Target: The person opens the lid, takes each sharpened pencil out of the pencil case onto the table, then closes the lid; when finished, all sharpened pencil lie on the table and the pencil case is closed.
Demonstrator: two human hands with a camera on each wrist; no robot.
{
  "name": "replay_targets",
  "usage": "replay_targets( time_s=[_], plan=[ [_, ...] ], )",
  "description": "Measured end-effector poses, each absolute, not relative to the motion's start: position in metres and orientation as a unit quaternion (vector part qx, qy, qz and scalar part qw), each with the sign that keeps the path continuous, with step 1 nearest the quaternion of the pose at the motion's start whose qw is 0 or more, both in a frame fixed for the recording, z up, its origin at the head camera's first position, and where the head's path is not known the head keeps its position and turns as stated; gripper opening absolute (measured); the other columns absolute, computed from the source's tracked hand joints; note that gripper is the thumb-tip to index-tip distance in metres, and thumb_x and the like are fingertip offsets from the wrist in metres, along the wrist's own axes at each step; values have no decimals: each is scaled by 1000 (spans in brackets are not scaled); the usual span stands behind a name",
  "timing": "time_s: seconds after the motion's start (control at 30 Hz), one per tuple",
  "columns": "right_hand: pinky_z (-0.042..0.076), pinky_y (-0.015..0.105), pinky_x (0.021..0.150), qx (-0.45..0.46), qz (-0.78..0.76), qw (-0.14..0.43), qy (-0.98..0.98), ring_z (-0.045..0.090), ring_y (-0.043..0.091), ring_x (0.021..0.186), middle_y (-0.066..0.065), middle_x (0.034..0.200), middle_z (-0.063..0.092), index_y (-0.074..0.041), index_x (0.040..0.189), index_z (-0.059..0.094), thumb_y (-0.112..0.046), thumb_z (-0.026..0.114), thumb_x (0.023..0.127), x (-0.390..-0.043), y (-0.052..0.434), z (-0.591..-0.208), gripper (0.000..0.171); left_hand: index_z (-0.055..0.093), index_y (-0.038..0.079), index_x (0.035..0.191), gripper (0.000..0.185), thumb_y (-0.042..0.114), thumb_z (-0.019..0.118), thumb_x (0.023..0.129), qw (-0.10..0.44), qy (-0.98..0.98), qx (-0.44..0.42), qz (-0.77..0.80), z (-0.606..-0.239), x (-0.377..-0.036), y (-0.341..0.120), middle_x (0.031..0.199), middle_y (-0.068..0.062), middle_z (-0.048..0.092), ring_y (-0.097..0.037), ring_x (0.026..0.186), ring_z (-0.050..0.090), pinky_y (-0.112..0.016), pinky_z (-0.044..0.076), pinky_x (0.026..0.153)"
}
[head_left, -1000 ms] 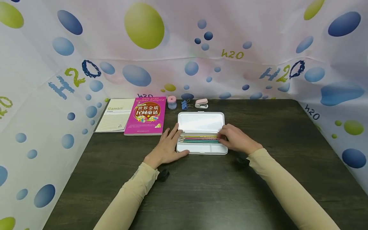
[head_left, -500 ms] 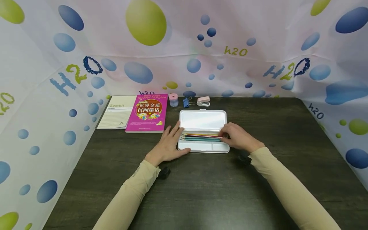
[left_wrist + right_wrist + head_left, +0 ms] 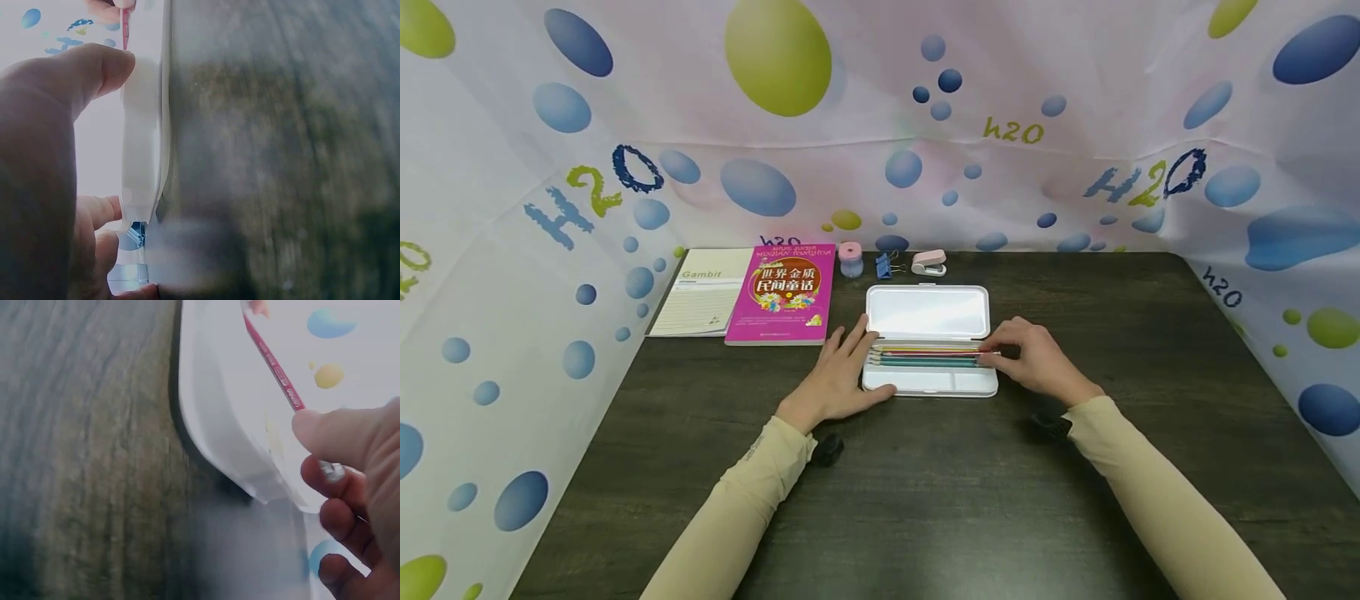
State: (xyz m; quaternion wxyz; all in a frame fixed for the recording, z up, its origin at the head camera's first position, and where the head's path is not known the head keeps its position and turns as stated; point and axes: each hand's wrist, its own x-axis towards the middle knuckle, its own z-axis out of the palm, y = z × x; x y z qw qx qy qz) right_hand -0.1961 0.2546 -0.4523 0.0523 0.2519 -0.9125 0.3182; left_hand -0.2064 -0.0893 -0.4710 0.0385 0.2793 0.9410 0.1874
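A white pencil case (image 3: pixel 927 312) lies on the dark table with its lid folded back. Several pencils (image 3: pixel 925 362), teal, red and yellow among them, lie lengthwise in its upper tray. At the case's right end my right hand (image 3: pixel 1037 360) pinches a red pencil (image 3: pixel 275 365) between thumb and forefinger, near its metal-tipped end. That end is lifted above the case rim in the right wrist view. My left hand (image 3: pixel 838 382) spreads over the case's left end, thumb at the front edge and fingers along the left side.
Behind the case stand a pink-and-blue bottle-like container (image 3: pixel 851 260), a blue binder clip (image 3: pixel 886 267) and a pink stapler (image 3: pixel 929 263). A pink book (image 3: pixel 782 296) overlaps a lined notebook (image 3: pixel 703 293) to the left. A bubble-patterned sheet (image 3: pixel 850 100) encloses the table's back and sides.
My right hand has shifted a little right, from over the tray to the case's right edge, with the red pencil pinched. The left hand stays in place. The head view has tilted slightly.
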Motion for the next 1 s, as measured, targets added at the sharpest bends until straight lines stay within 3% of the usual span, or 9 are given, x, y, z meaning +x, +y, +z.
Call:
replay_targets(
  time_s=[0.3,0.63,1.0],
  plan=[
    [45,29,68,167,388,53,-905,53,16,83,-3,94,67,-14,99,79,-19,75,91,-186,278,-454,10,29,11,156,95,67,60,87,31,941,280,188,-469,-206,-91,166,-12,7,-45,148,12,-58,12,119],
    [43,22,57,58,382,128,-913,53,14,71,-1,92,69,-15,99,78,-22,75,91,-157,349,-456,11,27,12,157,96,69,58,87,46,942,275,186,-472,-206,-89,167,-9,4,-46,148,11,-57,11,119],
    [46,13,60,-105,388,143,-904,55,-1,79,-30,88,59,-1,114,73,-37,71,92,-137,420,-467,42,29,12,156,95,69,60,86,40,942,277,188,-471,-205,-90,167,-10,6,-47,148,12,-58,12,118]
  ],
)
